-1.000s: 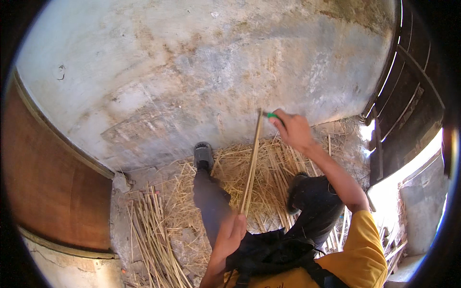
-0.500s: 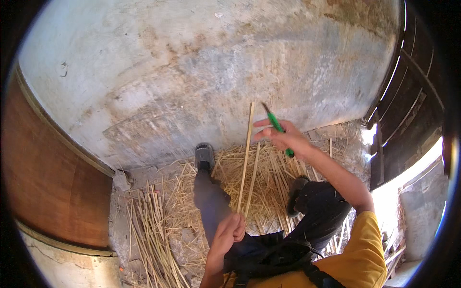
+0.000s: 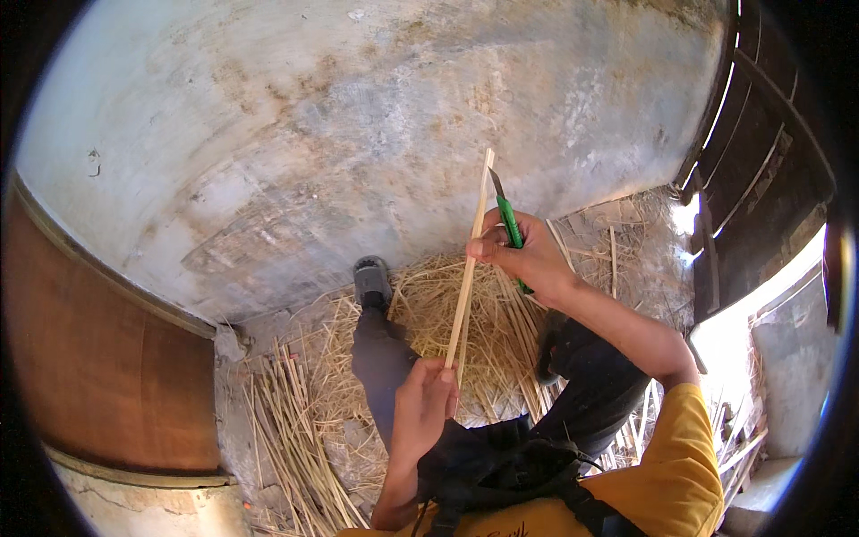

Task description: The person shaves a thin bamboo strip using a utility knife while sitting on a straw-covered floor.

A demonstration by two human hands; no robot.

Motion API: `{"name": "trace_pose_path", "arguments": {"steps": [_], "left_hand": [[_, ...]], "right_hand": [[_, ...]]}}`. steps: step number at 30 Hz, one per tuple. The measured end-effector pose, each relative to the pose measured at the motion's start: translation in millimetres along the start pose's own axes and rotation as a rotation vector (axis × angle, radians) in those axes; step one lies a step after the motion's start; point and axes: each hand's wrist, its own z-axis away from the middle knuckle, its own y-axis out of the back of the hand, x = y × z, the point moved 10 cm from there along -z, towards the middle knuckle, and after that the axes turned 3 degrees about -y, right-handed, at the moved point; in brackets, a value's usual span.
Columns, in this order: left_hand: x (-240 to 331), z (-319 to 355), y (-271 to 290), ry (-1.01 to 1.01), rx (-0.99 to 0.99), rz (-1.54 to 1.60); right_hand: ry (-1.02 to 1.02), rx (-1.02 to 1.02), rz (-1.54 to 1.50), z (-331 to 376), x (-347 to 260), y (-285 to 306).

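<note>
1. The left hand (image 3: 424, 410) grips the lower end of a pale, slender bamboo strip (image 3: 462, 313) between thumb and fingers, above the person's lap.
2. The right hand (image 3: 528, 255) pinches the same strip farther up and also clasps a green-handled utility knife (image 3: 508, 217). The dark blade points toward the plaster wall (image 3: 358, 134), just beside the strip's upper end; whether they touch cannot be told.
3. The strip slants up from the left hand past the right, over the floor litter. Whether it is a single piece or two lying together is unclear.
4. A broad mat of shavings (image 3: 420, 309) around the feet suggests plenty of cutting is already done. The piece in hand looks narrow and split, but how much work remains on it cannot be judged.
5. A loose pile of strips (image 3: 300, 447) lies on the floor to the left; nothing shows whether these are finished or waiting.
6. No container can be made out around the strips: they lie loose. Black strapped gear (image 3: 501, 470) sits at the waist; whether it is a pouch, or holds anything, is hidden.
</note>
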Motion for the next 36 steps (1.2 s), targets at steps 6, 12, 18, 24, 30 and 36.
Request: {"name": "trace_pose_path", "arguments": {"steps": [6,12,18,24,30,36], "left_hand": [[-11,-7,-5,0.002,0.046,0.217],[-12,-7,-9,0.055,-0.014,0.315],[-6,-14,4,0.011,0.080,0.346],[6,-19,7,-0.113,0.094,0.234],[9,-21,7,-0.096,0.149,0.174],[16,-19,14,-0.137,0.245,-0.002]], "right_hand": [[-0.035,0.054,0.065,7,-14,9],[0.083,0.039,0.166,10,-28,5],[0.263,-0.079,0.780,33,-35,-24],[0.686,-0.247,1.059,70,-32,-71],[0.741,-0.246,1.098,76,-28,-79],[0.714,-0.247,1.114,74,-20,-78]]}}
